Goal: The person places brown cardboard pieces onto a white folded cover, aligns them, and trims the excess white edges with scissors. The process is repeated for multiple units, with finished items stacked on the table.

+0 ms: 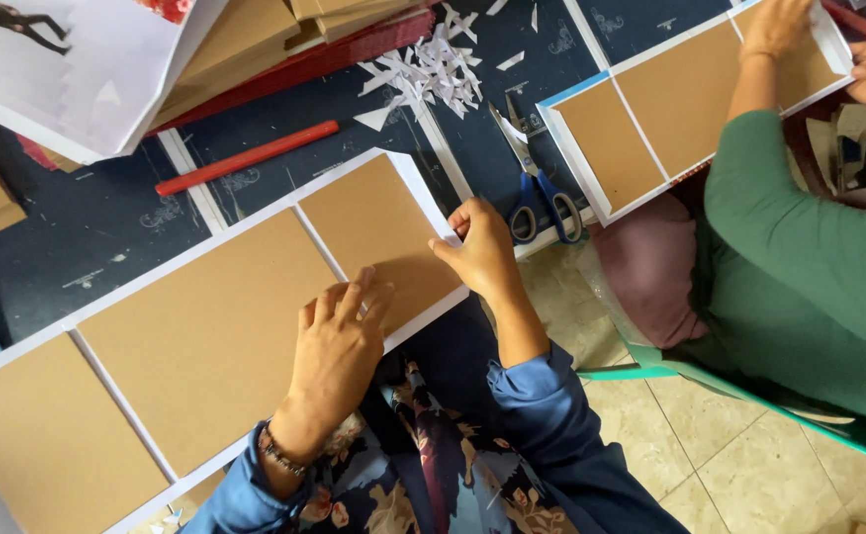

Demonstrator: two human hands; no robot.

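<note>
Your left hand [337, 348] lay flat, fingers spread, on the right brown board [378, 237]; it pressed the board down and gripped nothing; your right hand [479, 247] was at the right end of that board, the fingers bent and pinching the white paper flap [423, 193] over the edge. The board was one of three brown panels glued on a long white sheet [106, 381]; the sheet lay across the dark table [87, 232] and over your lap. Blue scissors [537, 188] lay just beside your right hand, the blades toward the paper scraps [428, 69]; a red pencil [247, 156] lay near the sheet's far edge; a stack of boards [245, 44] was at the top left. On your right, another person in a green sleeve [799, 237] had both hands on a second sheet with boards [650, 119]; it was well apart from your sheet.
</note>
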